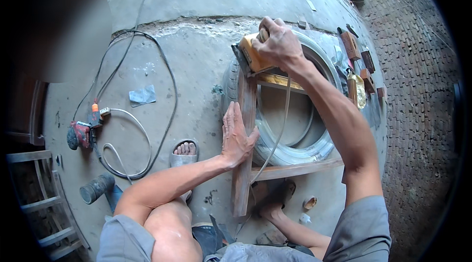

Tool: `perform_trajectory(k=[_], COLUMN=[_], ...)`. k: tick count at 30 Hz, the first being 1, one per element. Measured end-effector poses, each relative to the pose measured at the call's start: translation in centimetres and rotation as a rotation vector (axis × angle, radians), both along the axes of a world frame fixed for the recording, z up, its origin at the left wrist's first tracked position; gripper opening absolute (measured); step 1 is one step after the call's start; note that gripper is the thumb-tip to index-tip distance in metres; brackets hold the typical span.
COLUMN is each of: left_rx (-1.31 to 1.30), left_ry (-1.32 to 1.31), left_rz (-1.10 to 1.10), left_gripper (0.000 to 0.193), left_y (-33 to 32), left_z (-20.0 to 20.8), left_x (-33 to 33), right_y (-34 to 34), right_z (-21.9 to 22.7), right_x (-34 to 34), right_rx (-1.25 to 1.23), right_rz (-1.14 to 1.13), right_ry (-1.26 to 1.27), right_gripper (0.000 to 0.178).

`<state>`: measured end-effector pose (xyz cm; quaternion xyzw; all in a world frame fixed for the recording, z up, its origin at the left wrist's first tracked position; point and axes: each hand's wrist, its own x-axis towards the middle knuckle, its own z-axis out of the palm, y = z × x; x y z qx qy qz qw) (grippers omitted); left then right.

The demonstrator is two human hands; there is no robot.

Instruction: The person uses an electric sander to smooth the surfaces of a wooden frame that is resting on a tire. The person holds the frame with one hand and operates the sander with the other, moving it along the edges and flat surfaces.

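Observation:
My right hand (281,44) is closed round the top of a yellow electric sander (251,54) with a dark base plate. The sander rests on the far end of the upright brown wooden rail of a frame (241,183). Lower on that rail, my left hand (237,136) lies with its fingers stretched out, pressing against the wood and holding nothing. Under the frame is a tyre-like ring (295,156), partly covered in clear plastic. A pale cord (282,131) hangs across the ring's opening.
A red and black power tool (81,134) lies at left beside looped dark cable (173,85). A blue-grey sheet (142,95) is on the concrete. Slatted wooden frames (42,206) stand at lower left. Several brick-coloured blocks (350,45) line the right, near a brick surface (413,90).

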<state>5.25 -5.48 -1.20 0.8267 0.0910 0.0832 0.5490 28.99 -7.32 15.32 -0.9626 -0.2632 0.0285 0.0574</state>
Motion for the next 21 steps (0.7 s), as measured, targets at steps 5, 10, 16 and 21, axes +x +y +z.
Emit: perform_trajectory(k=[5, 10, 16, 21], left_rx=[0.0, -0.023, -0.022, -0.022], left_ry=[-0.001, 0.013, 0.026, -0.011], left_rz=[0.022, -0.009, 0.034, -0.005], left_gripper=[0.093, 0.093, 0.093, 0.092], left_y=[-0.1, -0.4, 0.4, -0.2], left_z=[-0.3, 0.1, -0.1, -0.3], left_x=[0.2, 0.3, -0.1, 0.3], right_y=[0.3, 0.4, -1.0, -0.4], right_z=[-0.3, -0.2, -1.4, 0.0], right_x=[-1.2, 1.4, -3.3, -1.9], right_rx=[0.023, 0.061, 0.135, 0.073], right_rz=[0.06, 0.021, 0.174, 0.087], right_ry=[-0.039, -0.091, -0.12, -0.073], right_gripper=[0.047, 0.043, 0.035, 0.04])
